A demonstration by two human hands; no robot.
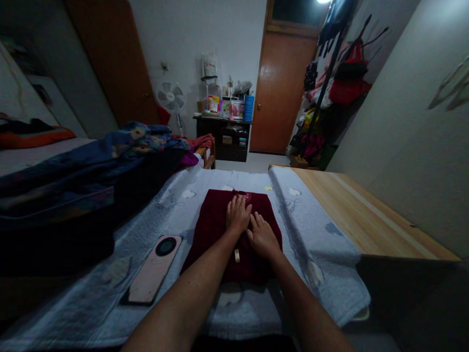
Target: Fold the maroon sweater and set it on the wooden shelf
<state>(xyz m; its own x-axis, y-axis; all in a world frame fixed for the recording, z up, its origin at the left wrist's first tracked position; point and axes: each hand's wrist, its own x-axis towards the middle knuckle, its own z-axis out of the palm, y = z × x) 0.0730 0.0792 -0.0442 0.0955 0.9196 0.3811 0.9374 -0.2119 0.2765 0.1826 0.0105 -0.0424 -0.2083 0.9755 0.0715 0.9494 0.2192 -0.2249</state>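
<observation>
Maroon cloth, folded garment (210, 230), 1 piece: lying on a pale patterned sheet (311, 220), between its far and near edges; 1 small light-coloured tag (237, 255) on the garment's near half. Hands, 2: both laid flat on the garment, palms down, fingers slightly parted; left hand (238, 215) toward the garment's far edge, right hand (263, 237) just beside it, nearer the right edge. Phone (156, 271), 1, pink, round black camera ring: apart from the garment, toward the sheet's near left corner. Wooden board (366, 215), 1: beyond the sheet's right edge.
</observation>
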